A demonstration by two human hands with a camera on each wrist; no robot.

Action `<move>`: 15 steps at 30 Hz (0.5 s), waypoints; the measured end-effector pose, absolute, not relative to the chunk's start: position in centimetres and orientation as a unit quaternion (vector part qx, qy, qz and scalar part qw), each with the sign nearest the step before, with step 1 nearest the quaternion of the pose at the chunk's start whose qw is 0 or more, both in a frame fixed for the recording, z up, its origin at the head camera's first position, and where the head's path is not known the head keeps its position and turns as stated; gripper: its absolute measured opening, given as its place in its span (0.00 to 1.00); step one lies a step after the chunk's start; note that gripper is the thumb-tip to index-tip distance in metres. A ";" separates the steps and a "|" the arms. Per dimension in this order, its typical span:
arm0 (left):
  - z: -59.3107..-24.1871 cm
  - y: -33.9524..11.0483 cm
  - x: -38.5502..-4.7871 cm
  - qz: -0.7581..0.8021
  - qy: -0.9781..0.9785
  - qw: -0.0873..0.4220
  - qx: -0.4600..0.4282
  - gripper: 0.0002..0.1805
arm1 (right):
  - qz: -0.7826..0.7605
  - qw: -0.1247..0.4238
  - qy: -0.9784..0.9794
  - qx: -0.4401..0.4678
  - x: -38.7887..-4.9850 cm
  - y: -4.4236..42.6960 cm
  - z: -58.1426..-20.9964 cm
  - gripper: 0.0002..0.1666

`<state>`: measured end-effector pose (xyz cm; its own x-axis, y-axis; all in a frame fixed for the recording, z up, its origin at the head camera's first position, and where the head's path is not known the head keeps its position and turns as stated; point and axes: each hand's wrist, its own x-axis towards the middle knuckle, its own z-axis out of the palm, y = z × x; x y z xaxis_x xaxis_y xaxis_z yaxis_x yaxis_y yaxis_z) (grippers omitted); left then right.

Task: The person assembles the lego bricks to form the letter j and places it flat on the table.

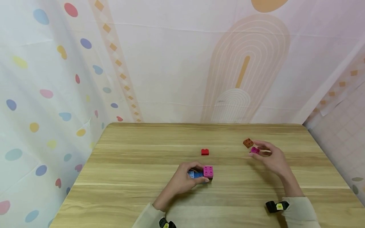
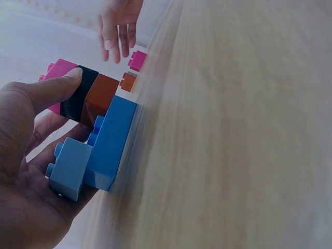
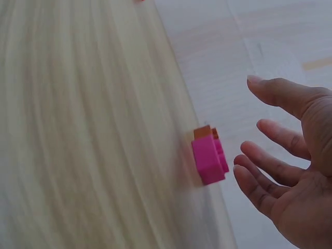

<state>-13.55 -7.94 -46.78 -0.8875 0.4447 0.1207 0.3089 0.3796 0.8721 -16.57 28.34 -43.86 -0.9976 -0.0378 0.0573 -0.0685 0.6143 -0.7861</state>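
Observation:
My left hand [image 1: 181, 181] grips a joined block stack: a long blue brick [image 2: 113, 145] at the base, a light blue brick [image 2: 71, 168] at one end, and brown [image 2: 98, 99], dark [image 2: 78, 101] and pink [image 2: 61, 69] bricks piled at the other. The thumb presses across the dark and pink bricks. On the right, my right hand [image 1: 275, 161] hovers with thumb and fingers spread around a small magenta brick [image 1: 254, 150]. In the right wrist view, a gap shows between the fingers and that magenta brick [image 3: 209, 161]. A brown brick [image 1: 248, 143] lies just beyond it.
A small red brick [image 1: 205, 152] sits on the wooden table [image 1: 137, 171], behind the left hand's stack. Patterned curtains [image 1: 171, 69] hang along the table's back edge and left side.

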 end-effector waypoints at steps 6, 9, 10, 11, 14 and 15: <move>-46.9 -7.9 -13.6 0.514 0.824 0.064 0.231 0.15 | 0.434 0.003 -0.901 0.006 -16.8 29.0 -44.3 0.38; -46.9 -7.9 -13.6 0.515 0.823 0.066 0.229 0.15 | 0.429 -0.010 -0.903 -0.004 -17.0 29.2 -44.6 0.38; -46.9 -7.9 -13.5 0.515 0.824 0.066 0.228 0.15 | 0.428 -0.015 -0.904 -0.006 -17.0 29.2 -44.7 0.38; -46.9 -7.9 -13.5 0.515 0.824 0.067 0.226 0.14 | 0.428 -0.019 -0.904 -0.009 -17.1 29.2 -44.8 0.38; -46.8 -7.9 -13.5 0.515 0.825 0.069 0.224 0.15 | 0.428 -0.030 -0.903 -0.016 -17.3 29.2 -45.1 0.38; -46.8 -7.9 -13.5 0.514 0.825 0.068 0.224 0.15 | 0.429 -0.032 -0.903 -0.019 -17.3 29.2 -45.2 0.38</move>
<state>-13.49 -7.93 -46.81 -0.8901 0.4404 0.1176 0.2996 0.3710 0.8790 -17.33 29.16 -45.20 -0.9972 0.0075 -0.0748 0.0627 0.6313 -0.7730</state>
